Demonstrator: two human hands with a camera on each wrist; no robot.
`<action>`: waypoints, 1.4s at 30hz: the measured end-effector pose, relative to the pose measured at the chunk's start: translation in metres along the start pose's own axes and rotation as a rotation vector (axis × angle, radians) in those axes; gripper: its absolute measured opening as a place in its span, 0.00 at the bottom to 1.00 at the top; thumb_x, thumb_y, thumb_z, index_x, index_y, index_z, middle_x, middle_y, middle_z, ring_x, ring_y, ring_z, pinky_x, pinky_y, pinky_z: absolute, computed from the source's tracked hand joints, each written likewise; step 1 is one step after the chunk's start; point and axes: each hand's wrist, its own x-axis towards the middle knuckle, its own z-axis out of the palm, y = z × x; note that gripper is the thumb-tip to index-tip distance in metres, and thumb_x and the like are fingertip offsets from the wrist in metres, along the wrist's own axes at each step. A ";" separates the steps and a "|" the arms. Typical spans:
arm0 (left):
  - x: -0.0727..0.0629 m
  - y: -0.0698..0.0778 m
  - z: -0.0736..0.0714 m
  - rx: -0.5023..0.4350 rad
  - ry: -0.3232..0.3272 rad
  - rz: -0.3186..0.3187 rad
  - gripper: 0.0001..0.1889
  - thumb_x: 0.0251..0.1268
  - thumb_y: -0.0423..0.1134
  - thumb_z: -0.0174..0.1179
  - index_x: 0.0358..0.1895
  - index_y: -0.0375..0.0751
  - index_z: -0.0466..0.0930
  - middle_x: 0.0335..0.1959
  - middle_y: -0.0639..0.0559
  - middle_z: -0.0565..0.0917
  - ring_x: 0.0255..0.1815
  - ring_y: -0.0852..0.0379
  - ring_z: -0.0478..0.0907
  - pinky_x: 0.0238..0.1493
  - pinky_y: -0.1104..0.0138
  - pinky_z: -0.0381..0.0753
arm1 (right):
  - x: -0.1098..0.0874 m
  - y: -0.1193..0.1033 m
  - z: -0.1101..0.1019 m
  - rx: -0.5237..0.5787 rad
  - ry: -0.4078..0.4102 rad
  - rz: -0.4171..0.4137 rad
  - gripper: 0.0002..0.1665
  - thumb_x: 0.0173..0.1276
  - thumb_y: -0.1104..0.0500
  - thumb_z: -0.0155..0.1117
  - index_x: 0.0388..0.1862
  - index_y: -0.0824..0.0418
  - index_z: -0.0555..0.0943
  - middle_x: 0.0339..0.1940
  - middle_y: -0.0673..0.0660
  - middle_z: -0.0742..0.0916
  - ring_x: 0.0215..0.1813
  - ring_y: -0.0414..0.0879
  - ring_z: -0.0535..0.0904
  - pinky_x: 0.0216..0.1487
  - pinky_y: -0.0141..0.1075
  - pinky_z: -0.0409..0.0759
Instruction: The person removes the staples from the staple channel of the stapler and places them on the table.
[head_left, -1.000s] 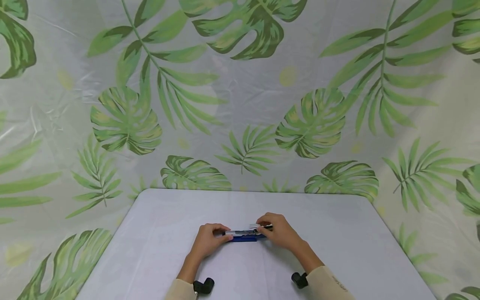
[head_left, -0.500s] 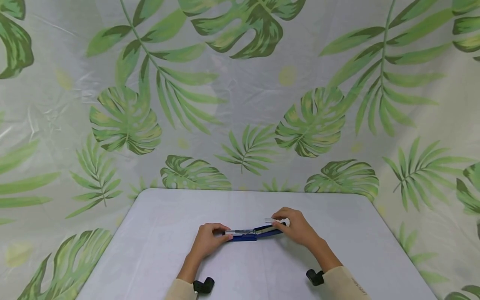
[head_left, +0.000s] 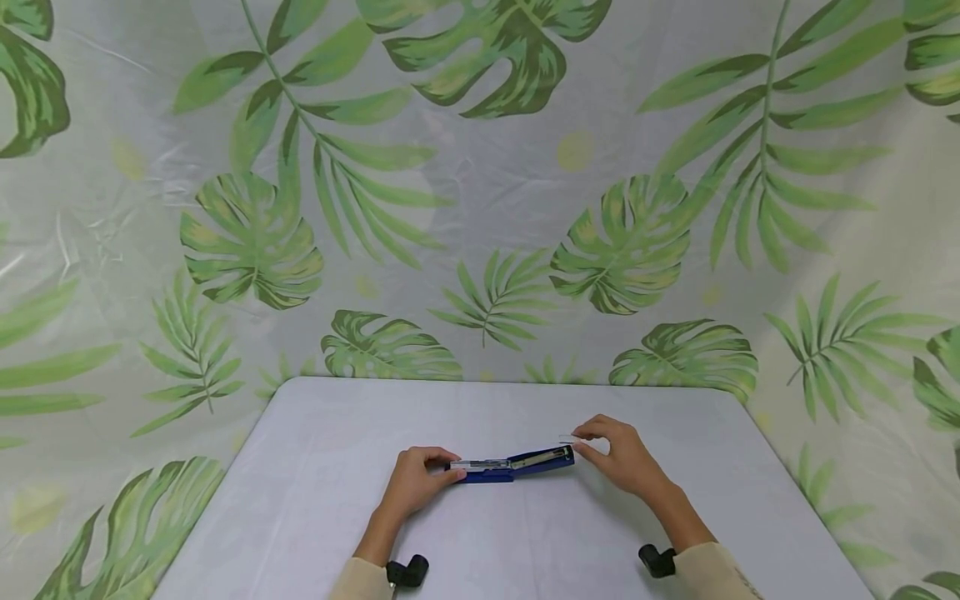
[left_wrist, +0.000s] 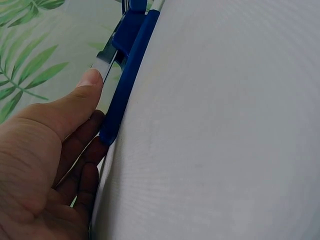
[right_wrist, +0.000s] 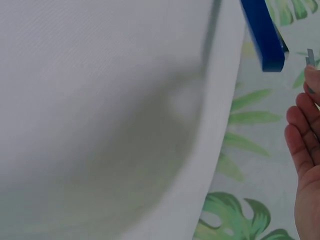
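Observation:
A blue stapler [head_left: 487, 477] lies opened out on the table, its top cover [head_left: 542, 461] swung back to the right and tilted up. The left hand [head_left: 420, 481] pinches the stapler's left end between thumb and fingers; in the left wrist view the thumb lies on the metal rail and fingertips are at the blue base [left_wrist: 131, 75]. Just beyond the cover's free end, the right hand [head_left: 622, 454] pinches a small silvery strip [head_left: 567, 438] that looks like a row of staples. In the right wrist view this strip [right_wrist: 310, 56] stands apart from the blue cover [right_wrist: 265, 40].
The white-covered table [head_left: 360, 425] extends around both hands. Behind it hangs a leaf-patterned sheet [head_left: 495, 208]. A black wrist camera [head_left: 408, 572] sits on the left wrist, and another camera [head_left: 657, 560] on the right.
The right hand has moved right with the strip, from over the stapler's middle to past the cover's free end, uncovering the cover. The left hand and stapler base have stayed in place.

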 end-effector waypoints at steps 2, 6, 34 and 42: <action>0.000 0.000 0.000 -0.002 0.000 0.002 0.12 0.57 0.57 0.76 0.41 0.60 0.92 0.40 0.63 0.91 0.51 0.57 0.87 0.58 0.53 0.83 | -0.002 0.004 -0.002 -0.004 0.006 0.003 0.10 0.68 0.57 0.74 0.48 0.53 0.88 0.44 0.42 0.87 0.47 0.44 0.85 0.49 0.52 0.85; 0.000 0.001 0.000 -0.007 0.002 0.004 0.12 0.57 0.57 0.76 0.41 0.60 0.92 0.40 0.63 0.91 0.50 0.57 0.87 0.57 0.53 0.83 | -0.006 0.010 -0.004 -0.011 0.013 0.015 0.10 0.68 0.57 0.74 0.47 0.53 0.88 0.43 0.42 0.88 0.46 0.44 0.85 0.49 0.52 0.85; -0.009 -0.007 0.000 0.000 -0.003 0.000 0.13 0.58 0.58 0.74 0.42 0.60 0.91 0.41 0.63 0.91 0.50 0.58 0.87 0.56 0.55 0.84 | -0.037 0.041 0.020 -0.030 -0.109 0.180 0.08 0.66 0.60 0.75 0.44 0.54 0.90 0.40 0.44 0.88 0.47 0.47 0.86 0.51 0.45 0.85; -0.003 -0.003 0.002 -0.001 0.008 0.002 0.12 0.57 0.57 0.75 0.41 0.60 0.92 0.41 0.63 0.91 0.51 0.58 0.87 0.56 0.55 0.83 | -0.037 0.051 0.014 -0.074 -0.115 0.169 0.08 0.64 0.60 0.76 0.43 0.54 0.90 0.39 0.44 0.88 0.46 0.45 0.86 0.51 0.43 0.85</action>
